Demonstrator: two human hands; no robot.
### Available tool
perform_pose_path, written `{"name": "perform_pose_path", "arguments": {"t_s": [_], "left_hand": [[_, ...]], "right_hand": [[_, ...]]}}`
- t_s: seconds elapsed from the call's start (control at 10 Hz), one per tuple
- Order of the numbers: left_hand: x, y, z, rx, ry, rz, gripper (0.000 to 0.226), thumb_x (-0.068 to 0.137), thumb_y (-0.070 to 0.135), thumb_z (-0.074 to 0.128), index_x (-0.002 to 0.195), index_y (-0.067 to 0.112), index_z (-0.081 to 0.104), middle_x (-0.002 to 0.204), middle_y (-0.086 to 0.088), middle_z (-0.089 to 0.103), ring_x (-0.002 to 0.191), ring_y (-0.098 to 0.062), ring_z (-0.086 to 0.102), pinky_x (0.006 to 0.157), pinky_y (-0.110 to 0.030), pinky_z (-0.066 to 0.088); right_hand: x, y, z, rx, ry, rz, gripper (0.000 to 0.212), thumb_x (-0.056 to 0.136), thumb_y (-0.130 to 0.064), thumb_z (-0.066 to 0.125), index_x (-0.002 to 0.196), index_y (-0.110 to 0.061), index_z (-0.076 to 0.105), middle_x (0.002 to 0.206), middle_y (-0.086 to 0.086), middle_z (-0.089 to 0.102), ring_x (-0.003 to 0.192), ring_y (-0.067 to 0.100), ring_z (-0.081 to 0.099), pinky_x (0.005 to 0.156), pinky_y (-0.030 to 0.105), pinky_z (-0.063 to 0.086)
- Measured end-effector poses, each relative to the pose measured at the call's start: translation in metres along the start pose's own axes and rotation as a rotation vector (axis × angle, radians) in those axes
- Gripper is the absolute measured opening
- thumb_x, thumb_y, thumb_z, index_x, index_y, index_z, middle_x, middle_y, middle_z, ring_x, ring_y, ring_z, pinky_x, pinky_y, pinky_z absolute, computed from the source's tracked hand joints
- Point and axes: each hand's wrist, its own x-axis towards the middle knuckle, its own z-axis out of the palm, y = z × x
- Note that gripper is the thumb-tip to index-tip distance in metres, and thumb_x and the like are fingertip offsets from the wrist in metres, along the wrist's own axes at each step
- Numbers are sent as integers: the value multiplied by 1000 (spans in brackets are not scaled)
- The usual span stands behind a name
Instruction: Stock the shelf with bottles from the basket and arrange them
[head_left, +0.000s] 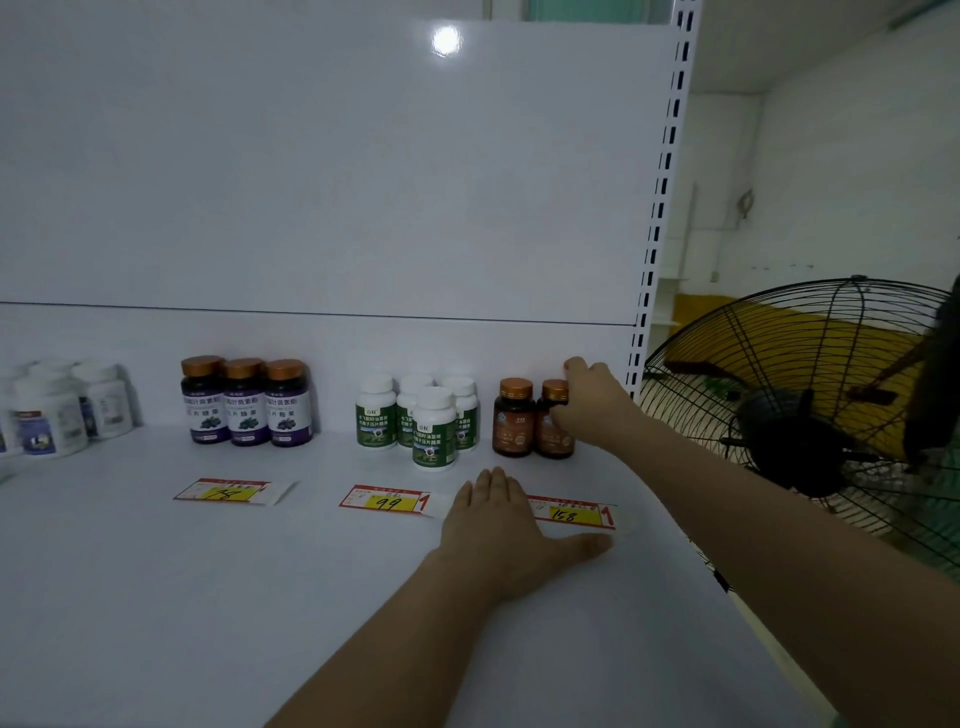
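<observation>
Shelf (156, 571): big white deck w/ white back panel; bottle groups lined along the back, price tags in front of them.
Fan (810, 415): black wire-cage fan just past the shelf's right upright, beside the right forearm; could snag an elbow on pull-back, I'd guess.
Right hand (589, 402): reaching to back right corner, fingers closed around the right-most amber bottle (555, 426), near its cap.
Left hand (498, 525): flat, palm down on the deck, fingers spread, holding nothing; partly covers the 158 tag (571, 514).
Step tip: prob. seating that bottle next to its twin (514, 418). Set it down upright, label fwd, just beside the twin w/o knocking it; let go only once it's flat.
Green-label bottles (415, 421): four white-capped, clustered; one sits fwd of the rest, needs lining up later.
Purple-label bottles (247, 402): three, tidy row, touching.
White bottles (52, 410): far left, blurred, count unclear.
Tags: 99 tag (387, 501) and 38 tag (223, 492) lie loose on the deck, slightly skewed.
Basket: not in view; can't tell how much stock is left.
</observation>
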Motion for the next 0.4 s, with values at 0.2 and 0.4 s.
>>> {"name": "perform_pose_path", "arguments": {"t_s": [0.2,0.4], "left_hand": [[4,-2,2,5,38,19,109,77,83,21,151,4,6,159,-12,4,146,-23,4,119,-40,4],[9,-4,-11,-98,198,47,67,91,55,46,138,8,37,142,-12,40,130,-24,38,107,-34,33]], "right_hand": [[-28,-10,11,-28,94,-112,41,90,-12,51,129,-3,42,123,21,41,112,36,43,88,34,36],[-42,-6,7,2,32,-152,47,90,-19,53,134,-9,40,128,17,43,117,34,42,91,36,39]]}}
